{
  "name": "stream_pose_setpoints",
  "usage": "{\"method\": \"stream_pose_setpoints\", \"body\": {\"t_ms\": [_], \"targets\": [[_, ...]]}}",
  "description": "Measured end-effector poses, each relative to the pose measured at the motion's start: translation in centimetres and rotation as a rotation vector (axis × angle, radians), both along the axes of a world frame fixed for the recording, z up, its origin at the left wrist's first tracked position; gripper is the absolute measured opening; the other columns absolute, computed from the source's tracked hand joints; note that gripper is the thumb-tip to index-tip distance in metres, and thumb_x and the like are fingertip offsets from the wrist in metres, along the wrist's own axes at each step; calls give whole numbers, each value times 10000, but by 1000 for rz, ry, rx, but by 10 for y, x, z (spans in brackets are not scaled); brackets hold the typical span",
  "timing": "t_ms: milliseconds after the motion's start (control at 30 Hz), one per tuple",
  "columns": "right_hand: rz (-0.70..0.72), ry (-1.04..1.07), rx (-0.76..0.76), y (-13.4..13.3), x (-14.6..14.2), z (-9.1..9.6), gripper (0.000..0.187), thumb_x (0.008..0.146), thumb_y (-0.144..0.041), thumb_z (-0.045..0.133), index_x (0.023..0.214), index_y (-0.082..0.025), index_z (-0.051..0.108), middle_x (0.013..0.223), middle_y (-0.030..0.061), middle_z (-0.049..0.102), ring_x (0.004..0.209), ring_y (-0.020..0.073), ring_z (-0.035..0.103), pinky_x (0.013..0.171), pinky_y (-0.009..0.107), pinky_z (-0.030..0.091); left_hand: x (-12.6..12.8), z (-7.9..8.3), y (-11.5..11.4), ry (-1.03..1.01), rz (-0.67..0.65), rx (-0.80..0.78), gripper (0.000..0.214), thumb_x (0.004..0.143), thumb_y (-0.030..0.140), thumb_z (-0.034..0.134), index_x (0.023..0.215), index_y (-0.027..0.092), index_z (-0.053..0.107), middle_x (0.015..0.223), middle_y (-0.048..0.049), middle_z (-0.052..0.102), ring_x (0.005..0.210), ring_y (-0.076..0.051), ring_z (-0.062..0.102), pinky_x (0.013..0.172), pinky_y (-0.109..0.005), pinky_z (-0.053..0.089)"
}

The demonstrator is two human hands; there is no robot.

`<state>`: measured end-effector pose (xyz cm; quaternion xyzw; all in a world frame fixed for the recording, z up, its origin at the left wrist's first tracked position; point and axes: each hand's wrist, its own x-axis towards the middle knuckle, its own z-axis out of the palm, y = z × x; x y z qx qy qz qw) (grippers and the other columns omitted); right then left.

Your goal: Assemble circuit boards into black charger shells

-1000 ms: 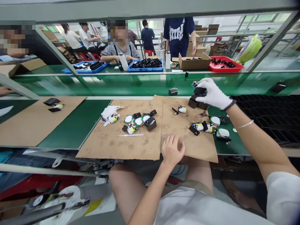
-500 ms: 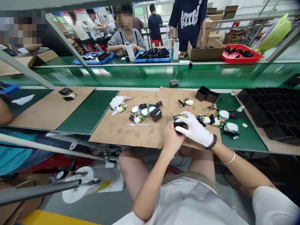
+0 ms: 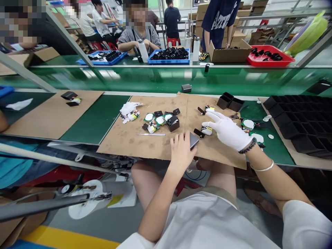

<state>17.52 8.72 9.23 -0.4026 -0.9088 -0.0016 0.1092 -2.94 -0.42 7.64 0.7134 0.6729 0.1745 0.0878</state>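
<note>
My bare left hand [image 3: 181,148] is wrapped round a black plastic case [image 3: 194,141] near the front edge of the cardboard sheet [image 3: 166,148]. Apart from it, my right hand [image 3: 226,130], in a white glove with the fingers spread, hovers over the right part of the cardboard. Close to its fingertips lie a small circuit board with a black end piece [image 3: 206,130] and a similar board [image 3: 209,108] farther back. The glove partly covers what lies beneath. Left of my hands are several circuit boards with white discs [image 3: 160,120], a filled black case [image 3: 173,123] and tweezers [image 3: 150,134].
Two open black cases [image 3: 230,102] stand behind my right hand, beside pliers [image 3: 235,116]. A block of black cases [image 3: 298,124] fills the right side. White scraps [image 3: 129,110] lie left. Beyond runs a green conveyor [image 3: 145,81] carrying a black case [image 3: 186,88]; co-workers sit opposite.
My right hand has let go of the black case and moved right, its fingers spreading. My left hand has shifted slightly left with the case. On the conveyor, the case sits farther left.
</note>
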Motion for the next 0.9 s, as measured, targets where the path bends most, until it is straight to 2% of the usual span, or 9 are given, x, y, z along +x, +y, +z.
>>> {"method": "stream_pose_setpoints", "body": {"t_ms": [67, 133, 233, 300, 367, 500, 633, 767, 900], "targets": [[172, -84, -25, 14, -2, 3, 484, 816, -10, 514, 1183, -246, 722, 1439, 105, 599, 1379, 327, 504, 1047, 511, 472, 0, 0, 3, -55, -20, 15, 498, 812, 231, 728, 1282, 153, 582, 1231, -169, 683, 1171, -357, 605, 1022, -540, 449], [251, -175, -94, 26, -6, 7, 396, 800, -30, 530, 1061, -242, 740, 1177, 87, 729, 1139, 287, 660, 934, 441, 515, -1, 0, 3, -209, -30, 58, 498, 794, 206, 734, 1270, 176, 593, 1241, -155, 684, 1194, -358, 603, 1040, -550, 451], [136, -237, -143, 35, -10, 16, 205, 810, -154, 575, 934, -223, 724, 816, 74, 713, 744, 246, 676, 719, 376, 506, -8, -1, -2, -619, -69, 160, 571, 797, 221, 733, 1336, 216, 547, 1343, -127, 642, 1238, -303, 605, 1068, -485, 481], [47, -79, -220, 37, -7, 19, 139, 776, -259, 653, 900, -214, 695, 747, 57, 674, 668, 231, 635, 683, 371, 497, -11, -4, -8, -894, -94, 192, 613, 803, 253, 740, 1372, 223, 515, 1387, -120, 615, 1250, -262, 610, 1054, -415, 514], [36, 255, -392, 36, -2, 19, 266, 750, -361, 715, 962, -217, 644, 764, 30, 669, 676, 206, 627, 700, 366, 518, -13, -7, -14, -1082, -76, 197, 631, 794, 273, 758, 1373, 226, 513, 1395, -117, 609, 1257, -244, 612, 1029, -366, 539], [67, 908, -787, 16, 0, 16, 492, 848, -527, 632, 1238, -287, 452, 870, -7, 686, 795, 206, 702, 654, 342, 566, -12, -12, -23, -1268, -18, 172, 632, 760, 325, 808, 1327, 226, 548, 1380, -116, 618, 1234, -239, 630, 991, -332, 567], [16, 1232, -1195, -16, -4, 21, 562, 791, -504, 735, 1275, -342, 500, 1041, 4, 729, 931, 244, 759, 749, 398, 622, -9, -13, -29, -1374, -10, 113, 666, 727, 408, 847, 1298, 215, 563, 1349, -130, 633, 1223, -254, 636, 939, -322, 595], [-16, 1304, -1285, -38, -6, 23, 483, 807, -530, 724, 1226, -335, 586, 1124, 28, 748, 1030, 264, 749, 907, 505, 614, -3, -11, -34, -1392, -4, 65, 672, 726, 438, 852, 1297, 227, 566, 1342, -127, 634, 1234, -259, 634, 945, -325, 598], [-4, 1365, -1231, -49, -8, 21, 451, 772, -544, 758, 1154, -337, 638, 1178, 34, 738, 1095, 290, 728, 881, 516, 627, 2, -7, -38, -1367, -34, 80, 654, 733, 403, 853, 1296, 237, 565, 1303, -108, 652, 1215, -240, 644, 950, -307, 594]]}}
